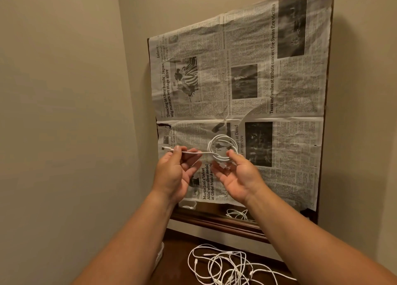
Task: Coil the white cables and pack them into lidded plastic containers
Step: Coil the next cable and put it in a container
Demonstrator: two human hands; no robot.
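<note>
Up front, my left hand (pixel 171 173) pinching white cable (pixel 193 153) end, right hand (pixel 238 177) at three o'clock pinching its coil (pixel 222 136), loose cables (pixel 225 265) at six o'clock.

Two hands are in view, the left hand (pixel 174 173) and the right hand (pixel 238 177). One coiled white cable (pixel 222 137). One newspaper sheet (pixel 247 80) over one wood-framed mirror (pixel 214 219). One tangle of loose white cables (pixel 225 263) on the one counter (pixel 178 250) (its strands overlap too much to count, though several plug ends show).
</note>
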